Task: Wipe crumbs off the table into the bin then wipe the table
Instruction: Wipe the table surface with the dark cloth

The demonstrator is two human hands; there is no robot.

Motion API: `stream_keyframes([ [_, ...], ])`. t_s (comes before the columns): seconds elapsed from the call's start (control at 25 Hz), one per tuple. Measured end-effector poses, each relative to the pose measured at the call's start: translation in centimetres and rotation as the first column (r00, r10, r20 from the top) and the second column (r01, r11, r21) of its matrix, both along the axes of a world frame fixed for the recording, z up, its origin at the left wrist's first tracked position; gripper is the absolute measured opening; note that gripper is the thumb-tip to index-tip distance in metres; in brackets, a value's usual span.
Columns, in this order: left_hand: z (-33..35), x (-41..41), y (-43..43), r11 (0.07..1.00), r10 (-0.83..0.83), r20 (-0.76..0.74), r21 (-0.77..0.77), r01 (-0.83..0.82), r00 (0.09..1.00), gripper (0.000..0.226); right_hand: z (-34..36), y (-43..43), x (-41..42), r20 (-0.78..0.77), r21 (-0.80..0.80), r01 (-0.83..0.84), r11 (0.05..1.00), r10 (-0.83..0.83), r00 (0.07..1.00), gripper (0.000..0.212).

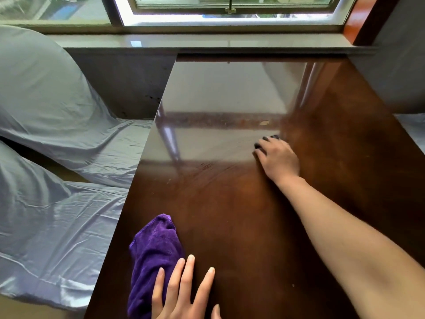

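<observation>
While the right hand (279, 158) reached far across the worktop (241, 203), its grip was closed over a small dark object (272, 137) that showed only past the fingertips; what it was could not be told. A pale crumb (264, 122) lay just beyond it on the glossy brown surface. Nearer, the left hand (184, 293) lay flat with fingers spread, its grip apart, partly resting on a crumpled purple cloth (154, 252) at the worktop's left edge. Grey sheeting (57, 180) covered the furniture beside it.

A home room: a polished wooden table (253, 203) beside sheet-draped furniture (46, 111) beneath a window (230, 10).
</observation>
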State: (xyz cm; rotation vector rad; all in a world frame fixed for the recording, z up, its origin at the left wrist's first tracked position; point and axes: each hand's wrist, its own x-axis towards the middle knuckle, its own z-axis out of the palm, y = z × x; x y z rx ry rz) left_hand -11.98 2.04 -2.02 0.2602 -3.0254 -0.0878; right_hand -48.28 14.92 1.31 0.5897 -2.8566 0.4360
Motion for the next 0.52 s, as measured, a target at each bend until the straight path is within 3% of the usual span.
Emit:
stream_keyframes([
  [0.08,0.3,-0.1,0.1,1.0,0.004,0.003,-0.012,-0.004,1.0,0.057,-0.1,-1.1,1.9,0.0,0.013,0.148,0.989,-0.148,0.989,0.029],
  [0.16,0.7,-0.2,-0.1,1.0,-0.013,0.046,-0.002,0.013,0.999,0.051,-1.0,-3.7,7.5,-0.025,0.046,-0.07,0.997,0.071,0.997,0.031],
  [0.24,0.8,-0.3,-0.3,1.0,-0.007,0.065,0.001,0.007,0.998,0.051,-2.1,-3.3,11.9,-0.052,0.068,-0.397,0.915,0.401,0.915,0.033],
  [0.32,0.5,-0.3,-0.4,0.997,-0.018,0.059,-0.073,0.022,0.998,0.051,-1.5,-0.4,8.5,-0.124,0.081,-0.484,0.871,0.491,0.863,0.029],
  [0.36,0.3,-0.4,-0.5,0.994,-0.026,0.069,-0.107,0.034,0.997,0.05,-1.0,0.9,5.8,-0.153,0.082,-0.376,0.923,0.385,0.91,0.025],
  [0.44,-0.1,-0.4,-0.6,0.989,-0.015,0.073,-0.145,0.025,0.997,0.049,-0.2,2.2,0.7,-0.094,0.076,-0.007,0.997,0.014,0.995,0.024],
  [0.52,-0.5,-0.3,-0.6,0.989,-0.009,0.074,-0.149,0.02,0.997,0.05,-0.5,0.8,-2.3,-0.036,0.068,0.242,0.968,-0.24,0.97,0.029],
])
